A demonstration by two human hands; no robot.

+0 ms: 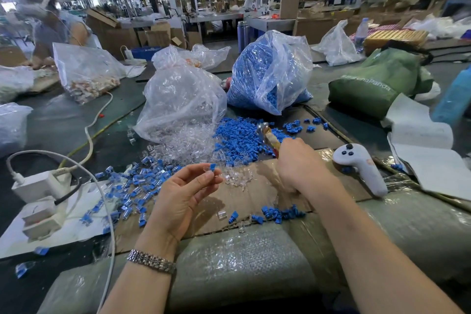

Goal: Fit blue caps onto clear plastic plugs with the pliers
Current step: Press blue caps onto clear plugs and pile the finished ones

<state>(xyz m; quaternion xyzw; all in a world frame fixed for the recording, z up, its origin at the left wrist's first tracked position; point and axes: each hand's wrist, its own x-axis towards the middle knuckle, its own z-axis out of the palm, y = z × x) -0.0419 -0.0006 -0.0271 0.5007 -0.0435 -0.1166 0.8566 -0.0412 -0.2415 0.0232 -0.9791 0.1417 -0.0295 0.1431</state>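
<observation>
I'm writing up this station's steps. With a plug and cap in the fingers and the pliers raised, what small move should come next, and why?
Probably bring the pliers down to the left hand and squeeze. That hand pinches a clear plug with a blue cap at its tip, seemingly not pressed home, while the right hand holds the pliers apart from it, over the loose caps.

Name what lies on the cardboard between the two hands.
In the head view, a small heap of clear plugs lies on the cardboard between the left hand and the right hand.
</observation>
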